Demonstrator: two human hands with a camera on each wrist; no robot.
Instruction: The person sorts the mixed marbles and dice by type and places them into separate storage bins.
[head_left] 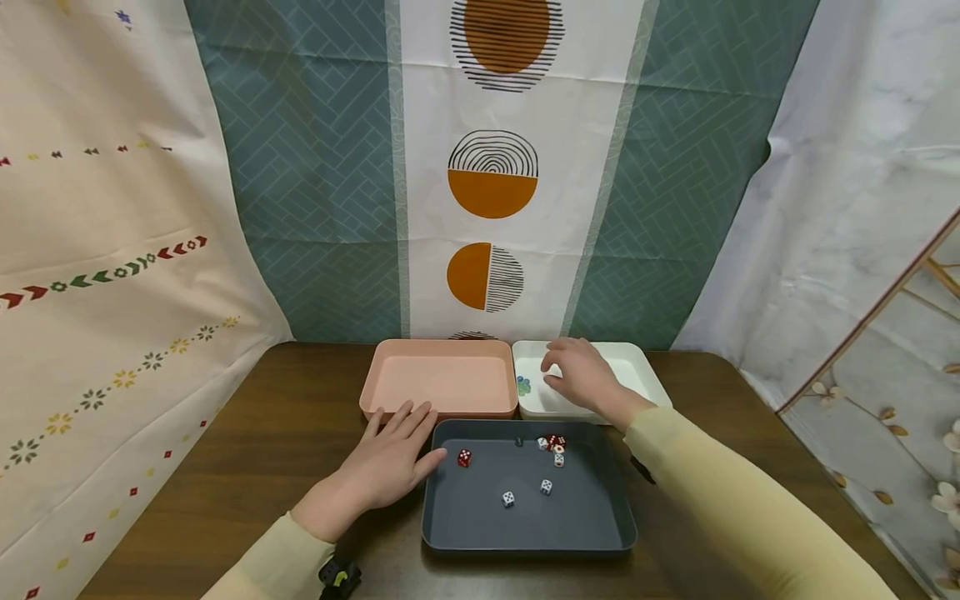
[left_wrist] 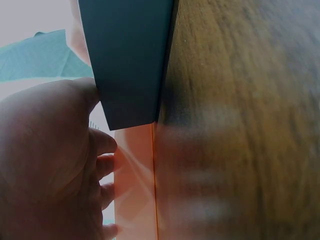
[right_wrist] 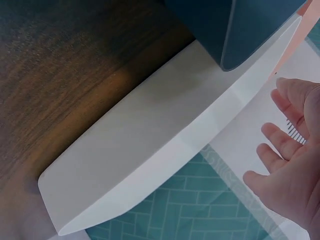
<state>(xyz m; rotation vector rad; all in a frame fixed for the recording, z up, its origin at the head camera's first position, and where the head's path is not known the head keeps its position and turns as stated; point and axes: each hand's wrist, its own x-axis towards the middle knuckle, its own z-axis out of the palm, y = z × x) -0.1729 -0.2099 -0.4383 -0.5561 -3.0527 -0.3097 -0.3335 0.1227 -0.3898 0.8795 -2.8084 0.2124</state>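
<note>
My left hand (head_left: 390,471) lies with straight, spread fingers beside the dark grey tray (head_left: 525,533). Its thumb is at that tray's left rim and its fingertips reach the front of the pink tray (head_left: 495,410). My right hand (head_left: 581,375) hovers over the white tray (head_left: 633,360), thumb and fingers parted, with nothing visible between them in the right wrist view. Inside the dark tray are white dice (head_left: 508,499), a red die (head_left: 465,457) at left, and a cluster of red and white dice (head_left: 556,442) near the back. A small dark die (head_left: 519,442) sits by the cluster.
Small green and blue pieces (head_left: 522,385) lie at the left side of the white tray. All three trays stand on a brown wooden table (head_left: 300,417). Patterned cloths (head_left: 330,208) hang behind it and at both sides.
</note>
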